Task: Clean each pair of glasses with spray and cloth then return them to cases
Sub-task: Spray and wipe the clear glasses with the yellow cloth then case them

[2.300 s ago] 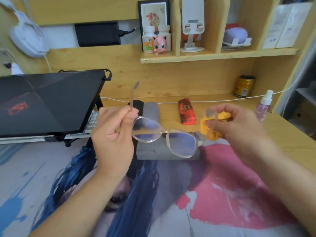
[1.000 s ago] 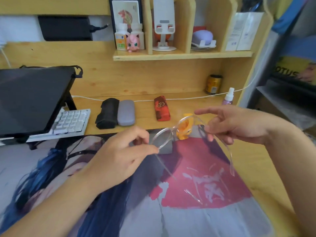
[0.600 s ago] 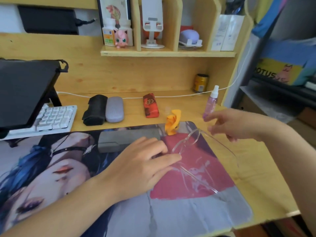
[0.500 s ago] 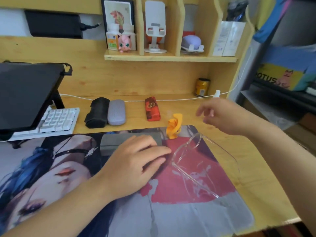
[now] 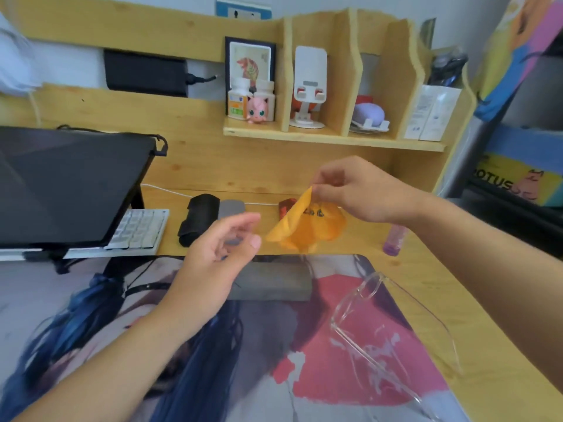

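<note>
My right hand (image 5: pixel 362 190) pinches the top corner of the orange cloth (image 5: pixel 306 223), which hangs in the air above the worktop (image 5: pixel 426 287), and my left hand (image 5: pixel 219 254) is raised just beside it with fingers loosely spread, holding nothing. The clear glasses (image 5: pixel 387 327) lie unfolded on the printed mat (image 5: pixel 304 376), below my right arm. Farther back are a grey case (image 5: pixel 271 281) on the mat, a black case (image 5: pixel 198 217), a red case (image 5: pixel 286 207) and the spray bottle (image 5: pixel 394 239).

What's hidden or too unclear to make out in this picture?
Head view:
- Spray bottle: its top is behind the right forearm.
- Red case: mostly behind the orange cloth.
- Light grey case: partly behind the left hand.
- Clear glasses: far temple tip cut off at the bottom edge.
</note>
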